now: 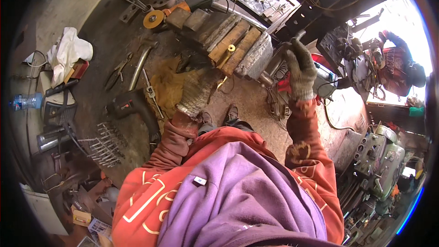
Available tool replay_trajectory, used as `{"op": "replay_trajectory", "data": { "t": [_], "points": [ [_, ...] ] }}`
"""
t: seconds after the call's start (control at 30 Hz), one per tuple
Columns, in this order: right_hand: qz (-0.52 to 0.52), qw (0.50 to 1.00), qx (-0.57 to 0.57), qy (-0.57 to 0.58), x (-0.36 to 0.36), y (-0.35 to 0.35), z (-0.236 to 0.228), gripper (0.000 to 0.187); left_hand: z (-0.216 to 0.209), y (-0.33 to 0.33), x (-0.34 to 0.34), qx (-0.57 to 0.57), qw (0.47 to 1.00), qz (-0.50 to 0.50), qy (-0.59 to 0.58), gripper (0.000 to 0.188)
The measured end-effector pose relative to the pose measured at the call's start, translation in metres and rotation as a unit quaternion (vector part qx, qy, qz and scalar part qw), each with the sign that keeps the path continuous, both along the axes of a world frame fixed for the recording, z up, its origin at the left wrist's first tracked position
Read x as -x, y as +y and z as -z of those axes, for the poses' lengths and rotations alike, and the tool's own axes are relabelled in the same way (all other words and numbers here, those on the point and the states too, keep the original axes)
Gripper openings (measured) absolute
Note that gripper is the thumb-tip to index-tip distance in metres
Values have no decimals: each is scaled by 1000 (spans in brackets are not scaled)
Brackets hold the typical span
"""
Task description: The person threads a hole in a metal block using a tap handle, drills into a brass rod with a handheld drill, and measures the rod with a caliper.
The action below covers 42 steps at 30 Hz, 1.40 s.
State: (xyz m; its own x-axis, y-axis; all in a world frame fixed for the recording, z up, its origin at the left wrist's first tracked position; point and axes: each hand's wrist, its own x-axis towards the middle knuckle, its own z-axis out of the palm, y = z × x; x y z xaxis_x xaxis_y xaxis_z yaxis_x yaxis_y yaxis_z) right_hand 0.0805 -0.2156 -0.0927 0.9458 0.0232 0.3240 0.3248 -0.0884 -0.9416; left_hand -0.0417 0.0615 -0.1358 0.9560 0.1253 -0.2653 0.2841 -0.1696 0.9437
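Note:
A bench vise point(257, 55) stands in front of me with wooden-looking pads along its jaws. A brass piece point(230, 49) with a round, holed head sits between the pads. My left hand point(194, 91), in a dirty knitted glove, is at the near left side of the vise. Its fingers are closed by the brass piece's lower end, partly lost in shadow. To the right of the vise, my gloved right hand point(302, 71) is raised with its fingers wrapped round a metal bar point(300, 34); only the bar's end shows clearly.
Left on the bench lie a black power drill point(132, 105), pliers point(119, 71), a hammer point(141, 61), a tap wrench point(152, 93) and several drill bits point(104, 144). An angle grinder point(178, 9) lies behind the vise. Another person point(398, 66) is at the far right, above a green machine point(382, 162).

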Motion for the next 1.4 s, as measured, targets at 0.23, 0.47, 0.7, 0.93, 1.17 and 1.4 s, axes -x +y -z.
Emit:
{"op": "replay_trajectory", "data": {
  "t": [0.23,0.47,0.7,0.93,1.17,1.4],
  "points": [
    [-249,905,30,344,43,-52,223,70,42,-3,-6,-188,966,4,-176,23],
    [-234,762,-239,554,155,36,100,118,2,-1,-3,108,994,-29,17,26],
    [-204,845,-351,349,153,47,-79,77,8,-11,-7,216,973,-72,-33,27],
    [123,922,318,-181,17,8,-80,65,-10,-11,-9,219,974,-51,-32,29],
    [94,965,124,-212,-16,41,-58,60,-14,-12,-9,220,974,-53,-19,32],
    [51,965,159,-201,-116,-2,-11,40,-12,-7,-1,243,968,-63,-7,31]
  ]
}}
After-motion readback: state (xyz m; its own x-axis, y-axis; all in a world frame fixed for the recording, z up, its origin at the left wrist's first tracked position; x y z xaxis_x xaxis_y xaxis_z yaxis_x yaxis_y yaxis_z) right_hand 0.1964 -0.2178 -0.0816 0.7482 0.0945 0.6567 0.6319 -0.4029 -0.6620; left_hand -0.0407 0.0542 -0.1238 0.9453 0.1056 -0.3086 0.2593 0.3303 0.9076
